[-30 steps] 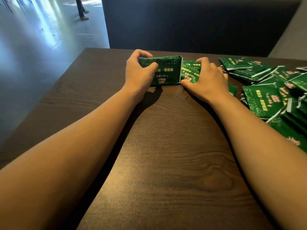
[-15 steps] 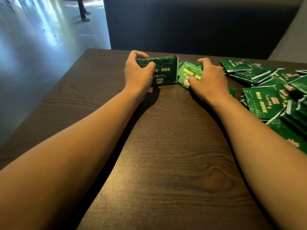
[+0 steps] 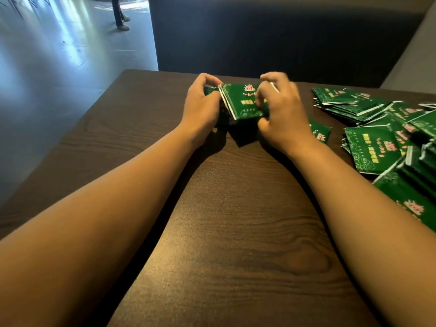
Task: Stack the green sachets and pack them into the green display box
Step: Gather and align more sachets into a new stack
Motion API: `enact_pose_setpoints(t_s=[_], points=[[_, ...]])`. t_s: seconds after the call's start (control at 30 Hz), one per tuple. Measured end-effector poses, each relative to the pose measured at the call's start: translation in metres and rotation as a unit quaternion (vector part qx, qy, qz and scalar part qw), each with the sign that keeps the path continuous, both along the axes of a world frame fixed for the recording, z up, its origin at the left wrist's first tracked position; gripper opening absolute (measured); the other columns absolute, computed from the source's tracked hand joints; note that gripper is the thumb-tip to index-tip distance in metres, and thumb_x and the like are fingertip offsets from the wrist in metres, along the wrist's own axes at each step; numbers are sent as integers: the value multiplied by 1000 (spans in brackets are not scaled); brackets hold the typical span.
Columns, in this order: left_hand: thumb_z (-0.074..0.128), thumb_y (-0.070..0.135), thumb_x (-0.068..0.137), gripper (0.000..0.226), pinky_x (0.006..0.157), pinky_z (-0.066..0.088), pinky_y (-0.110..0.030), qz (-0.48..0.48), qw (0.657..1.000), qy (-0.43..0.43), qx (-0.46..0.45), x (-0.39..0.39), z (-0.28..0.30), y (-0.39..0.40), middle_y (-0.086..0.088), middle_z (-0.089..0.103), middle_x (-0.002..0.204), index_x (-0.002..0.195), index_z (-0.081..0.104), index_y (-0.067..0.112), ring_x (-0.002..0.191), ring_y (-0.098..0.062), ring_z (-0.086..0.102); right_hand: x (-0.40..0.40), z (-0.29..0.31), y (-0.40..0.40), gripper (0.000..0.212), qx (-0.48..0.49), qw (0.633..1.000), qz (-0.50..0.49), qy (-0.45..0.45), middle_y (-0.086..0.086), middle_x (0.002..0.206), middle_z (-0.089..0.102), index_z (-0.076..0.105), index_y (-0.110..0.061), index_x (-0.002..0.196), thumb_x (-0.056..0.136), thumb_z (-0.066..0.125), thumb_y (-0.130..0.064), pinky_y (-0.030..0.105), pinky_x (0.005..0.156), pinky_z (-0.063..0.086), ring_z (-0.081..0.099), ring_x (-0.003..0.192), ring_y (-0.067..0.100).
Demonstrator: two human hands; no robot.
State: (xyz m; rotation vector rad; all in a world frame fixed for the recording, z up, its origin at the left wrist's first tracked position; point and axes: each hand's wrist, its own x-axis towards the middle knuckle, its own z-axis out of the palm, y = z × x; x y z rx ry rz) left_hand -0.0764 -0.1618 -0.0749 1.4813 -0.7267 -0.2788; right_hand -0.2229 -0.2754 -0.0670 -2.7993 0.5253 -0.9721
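Observation:
A small stack of green sachets (image 3: pixel 243 102) with pink and yellow print is lifted off the table between both hands, tilted toward me. My right hand (image 3: pixel 280 114) grips its right side, fingers curled over the top. My left hand (image 3: pixel 200 107) holds the green display box (image 3: pixel 210 90), of which only a dark green sliver shows between its fingers and behind the stack's white left edge. The box's opening is hidden.
A loose heap of green sachets (image 3: pixel 382 131) covers the table's right side, one lone sachet (image 3: pixel 319 134) lying just right of my right wrist. Dark wood table (image 3: pixel 236 220); a dark bench back (image 3: pixel 271 36) behind; a person's legs (image 3: pixel 120 13) stand far left.
My right hand picked the sachet stack off the table and swung it left against the box. The box in my left hand, plainly visible before, is now mostly covered.

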Motion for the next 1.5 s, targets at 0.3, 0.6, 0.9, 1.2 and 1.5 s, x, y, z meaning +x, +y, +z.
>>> enact_pose_setpoints(t_s=[0.3, 0.6, 0.9, 1.2, 1.5], points=[[69, 10, 93, 27, 86, 62, -35, -66, 992, -107, 11, -4, -1, 5, 0, 59, 115, 116, 55, 15, 108, -18, 64, 1, -6, 2, 31, 35, 998, 11, 51, 9, 156, 31, 57, -18, 107, 82, 72, -27, 31, 100, 31, 24, 144, 30], [74, 5, 85, 43, 90, 61, -33, -83, 981, -176, 15, -6, -2, 4, 6, 59, 116, 123, 56, 13, 110, -14, 64, 0, -5, -1, 62, 61, 997, 37, 33, 4, 149, 38, 43, -23, 144, 87, 64, -16, 36, 102, 49, 48, 130, 23], [72, 8, 84, 33, 90, 62, -39, -33, 986, -166, 3, -2, -5, 3, 3, 63, 115, 111, 59, 21, 112, -18, 64, -1, -1, -10, 55, 36, 992, -122, -24, 7, 158, 36, 40, -19, 152, 99, 45, -33, 49, 113, 38, 36, 143, 27], [70, 9, 90, 22, 85, 64, -41, 7, 996, -90, -10, 0, -7, 0, -1, 64, 117, 106, 61, 21, 113, -19, 64, -6, -6, -18, 64, 93, 950, -176, 240, 4, 166, 22, 12, -35, 161, 102, 36, -37, 54, 120, 16, 8, 154, 35], [69, 9, 90, 21, 84, 64, -40, 16, 997, -78, -10, -1, -7, -1, -1, 65, 115, 105, 61, 20, 112, -18, 65, -6, -7, -19, 45, 100, 950, -182, 232, 7, 164, 24, 44, -24, 141, 99, 47, -43, 56, 119, 17, 9, 153, 38]])
